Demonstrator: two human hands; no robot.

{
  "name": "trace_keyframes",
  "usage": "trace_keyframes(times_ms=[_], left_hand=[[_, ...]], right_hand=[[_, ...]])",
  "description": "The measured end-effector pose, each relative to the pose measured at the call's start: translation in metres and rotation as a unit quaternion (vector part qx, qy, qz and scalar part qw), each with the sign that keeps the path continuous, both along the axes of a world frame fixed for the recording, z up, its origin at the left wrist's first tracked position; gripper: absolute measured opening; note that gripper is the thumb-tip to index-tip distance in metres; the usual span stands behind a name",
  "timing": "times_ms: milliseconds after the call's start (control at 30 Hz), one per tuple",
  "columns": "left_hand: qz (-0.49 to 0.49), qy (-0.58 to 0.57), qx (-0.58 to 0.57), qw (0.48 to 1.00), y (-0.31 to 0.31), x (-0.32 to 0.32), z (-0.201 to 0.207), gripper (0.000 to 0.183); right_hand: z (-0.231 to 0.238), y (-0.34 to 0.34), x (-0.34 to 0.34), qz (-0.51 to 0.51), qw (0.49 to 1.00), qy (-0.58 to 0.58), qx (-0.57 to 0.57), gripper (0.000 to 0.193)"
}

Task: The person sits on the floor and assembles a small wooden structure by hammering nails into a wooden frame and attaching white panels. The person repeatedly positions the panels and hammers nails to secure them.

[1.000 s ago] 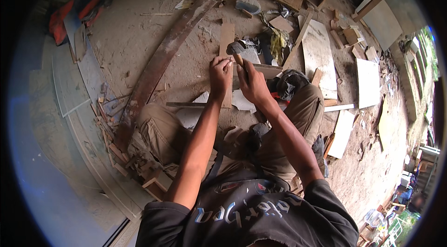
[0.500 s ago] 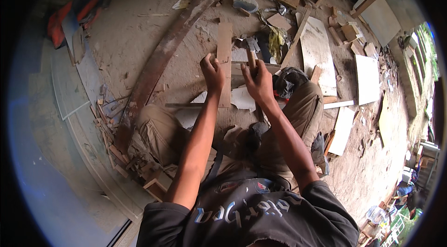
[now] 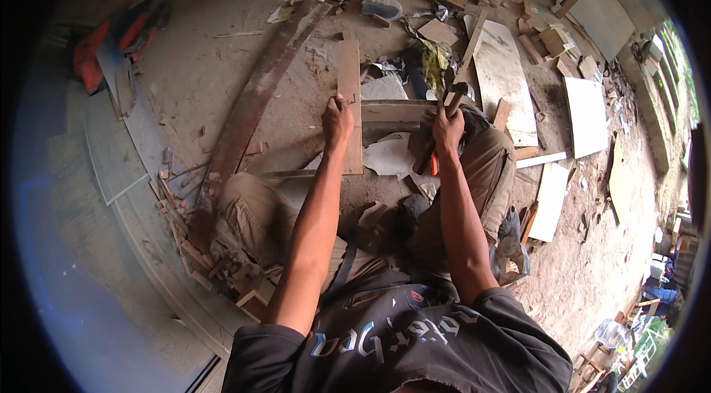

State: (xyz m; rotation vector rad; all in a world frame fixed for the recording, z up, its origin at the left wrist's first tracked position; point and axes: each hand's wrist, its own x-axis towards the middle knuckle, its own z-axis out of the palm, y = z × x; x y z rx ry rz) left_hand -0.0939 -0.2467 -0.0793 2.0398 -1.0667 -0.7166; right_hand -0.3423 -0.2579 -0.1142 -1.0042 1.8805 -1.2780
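Observation:
My left hand [image 3: 338, 122] is closed on the left edge of a narrow wooden board [image 3: 349, 67] that lies lengthwise away from me. A small dark mark, maybe a nail, shows on the board by my fingertips, too small to be sure. To the right, my right hand [image 3: 447, 131] grips a hammer [image 3: 457, 97], its dark head above my fist and its handle slanting down below. Another wooden board [image 3: 396, 111] runs crosswise from the first board toward my right hand. A thin strip [image 3: 292, 174] reaches out left near the first board's near end.
My bent knees [image 3: 255, 219] flank the work. A long dark plank [image 3: 259, 97] lies at the left. White panels [image 3: 503, 78] and offcuts litter the right side, and a grey stone-like chunk [image 3: 382, 4] sits at the back. A plastic bag [image 3: 511, 252] is beside my right leg.
My right hand has moved right with the hammer, away from the long board, and the hammer has tilted rightward. My left hand stays at the board's edge.

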Motion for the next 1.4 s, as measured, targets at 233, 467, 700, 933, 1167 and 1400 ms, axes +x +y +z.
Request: trace_keyframes(times_ms=[233, 467, 700, 933, 1167, 1400], left_hand=[[-0.008, 0.015, 0.007, 1.0, 0.001, 0.002, -0.002, 0.048], [-0.014, 0.025, 0.003, 1.0, -0.001, 0.003, -0.006, 0.049], [-0.006, 0.0, -0.006, 1.0, 0.001, 0.005, -0.01, 0.047], [-0.014, -0.004, -0.037, 0.999, 0.002, 0.008, -0.019, 0.047], [-0.012, 0.0, -0.021, 1.0, 0.001, 0.004, -0.015, 0.05], [-0.008, 0.001, -0.014, 1.0, 0.003, 0.006, -0.015, 0.05]], right_hand=[[-0.018, -0.005, -0.006, -0.004, 0.999, -0.01, -0.043, 0.041], [-0.018, -0.005, -0.006, -0.002, 0.998, 0.027, -0.055, 0.031], [0.057, 0.022, 0.017, -0.02, 0.987, 0.144, -0.07, 0.023], [0.125, 0.079, 0.05, 0.256, 0.963, -0.066, 0.055, 0.025], [0.151, 0.079, 0.102, 0.34, 0.938, 0.05, 0.046, 0.037], [0.171, 0.08, 0.12, 0.345, 0.935, 0.044, -0.072, 0.027]])
